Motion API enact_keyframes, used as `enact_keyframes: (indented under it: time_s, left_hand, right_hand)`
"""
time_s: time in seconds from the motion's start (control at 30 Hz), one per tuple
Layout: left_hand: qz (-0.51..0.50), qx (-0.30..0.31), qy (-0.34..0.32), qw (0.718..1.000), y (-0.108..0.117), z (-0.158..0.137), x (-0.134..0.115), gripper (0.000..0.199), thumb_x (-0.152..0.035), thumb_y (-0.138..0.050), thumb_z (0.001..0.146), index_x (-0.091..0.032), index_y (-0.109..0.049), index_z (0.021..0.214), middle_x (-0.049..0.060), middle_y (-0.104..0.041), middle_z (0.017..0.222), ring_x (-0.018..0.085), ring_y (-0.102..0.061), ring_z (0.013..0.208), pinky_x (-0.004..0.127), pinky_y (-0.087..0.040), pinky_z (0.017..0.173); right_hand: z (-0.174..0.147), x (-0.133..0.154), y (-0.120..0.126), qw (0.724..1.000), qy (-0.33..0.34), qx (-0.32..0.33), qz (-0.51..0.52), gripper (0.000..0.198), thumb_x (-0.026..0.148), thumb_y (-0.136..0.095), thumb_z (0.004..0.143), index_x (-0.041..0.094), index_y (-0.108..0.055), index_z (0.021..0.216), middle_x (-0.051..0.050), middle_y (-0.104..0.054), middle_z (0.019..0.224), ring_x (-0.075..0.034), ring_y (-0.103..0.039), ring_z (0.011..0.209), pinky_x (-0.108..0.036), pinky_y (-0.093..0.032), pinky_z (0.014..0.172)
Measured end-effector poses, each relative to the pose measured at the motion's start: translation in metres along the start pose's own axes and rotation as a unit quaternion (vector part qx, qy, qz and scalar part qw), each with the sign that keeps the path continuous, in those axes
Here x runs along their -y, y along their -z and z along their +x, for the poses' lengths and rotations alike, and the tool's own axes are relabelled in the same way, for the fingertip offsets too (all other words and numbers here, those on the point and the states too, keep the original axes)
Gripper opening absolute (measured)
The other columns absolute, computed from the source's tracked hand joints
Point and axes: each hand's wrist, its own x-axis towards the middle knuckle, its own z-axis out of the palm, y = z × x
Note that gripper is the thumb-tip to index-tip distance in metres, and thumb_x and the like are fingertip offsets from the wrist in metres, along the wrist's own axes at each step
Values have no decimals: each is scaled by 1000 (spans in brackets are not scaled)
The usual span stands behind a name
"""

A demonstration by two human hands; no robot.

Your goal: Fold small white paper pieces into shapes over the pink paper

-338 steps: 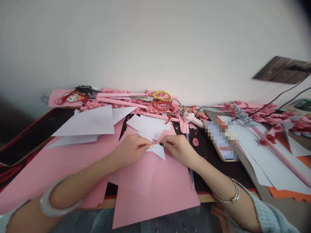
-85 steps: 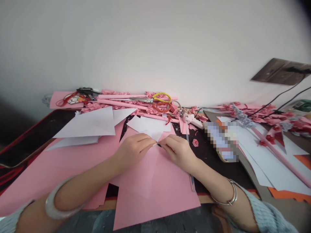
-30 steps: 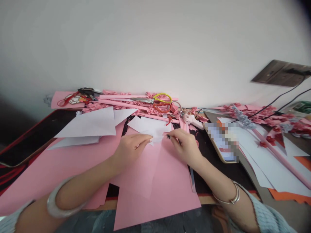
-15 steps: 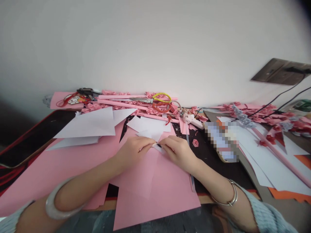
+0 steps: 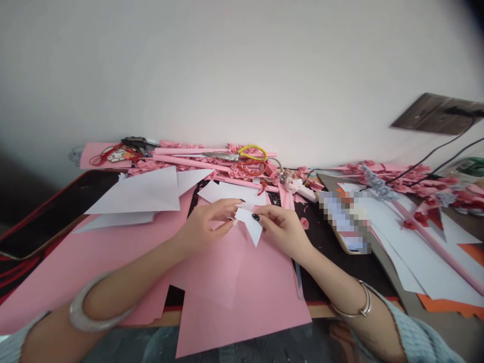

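A small piece of white paper (image 5: 251,228) with a pointed lower end is held up over the pink sheets. My right hand (image 5: 285,232) pinches its right side between thumb and fingers. On the other side, my left hand (image 5: 206,224) has its thumb and fingers apart, with the fingertips close to the paper's left edge; whether they touch it I cannot tell. Under both hands lie large pink paper sheets (image 5: 242,322). Just beyond them is a larger white sheet (image 5: 230,193).
White sheets (image 5: 136,194) lie at left beside a dark tablet-like slab (image 5: 64,212). Along the wall are scissors (image 5: 251,154), pink paper rods and flowers, and a glue gun (image 5: 300,189). A phone (image 5: 346,222) and more white paper (image 5: 404,252) are at right.
My left hand's fingers have come apart from their pinch. The white paper is now turned up and shows more of its face, still in my right hand.
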Motion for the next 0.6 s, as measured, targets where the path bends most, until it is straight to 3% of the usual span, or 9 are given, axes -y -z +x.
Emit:
enact_keyframes:
  time_s: [0.07,0.17,0.3,0.6]
  left_hand:
    - [-24,35,15,999,-3,-1,-1,40,-23,-58,78,-24,-53,118,6,-67,105,19,-66,91,31,-53,83]
    - [-52,53,51,996,-3,-1,-2,32,-27,-61,77,-22,-57,108,6,-68,98,19,-67,88,30,-55,78]
    - [-56,46,75,995,-1,1,-6,22,-32,-63,76,-19,-62,94,4,-71,89,19,-67,84,31,-54,77]
    - [-41,2,99,994,-4,-2,-9,17,-35,-65,74,-18,-66,79,1,-70,73,16,-67,67,25,-53,62]
  right_hand:
    - [0,-2,-2,998,-30,12,47,13,23,-50,84,16,-61,85,0,-59,66,-10,-53,56,-22,-42,53]
    - [0,-3,-5,996,-51,28,65,11,24,-51,83,17,-58,87,3,-53,60,-9,-49,52,-22,-41,52]
    - [0,-2,-8,995,-49,49,65,11,25,-50,84,17,-56,88,4,-49,58,-8,-47,51,-21,-39,50]
    - [-1,2,-3,997,-6,71,5,26,21,-61,74,16,-58,100,-3,-63,81,-10,-54,63,-22,-43,55]
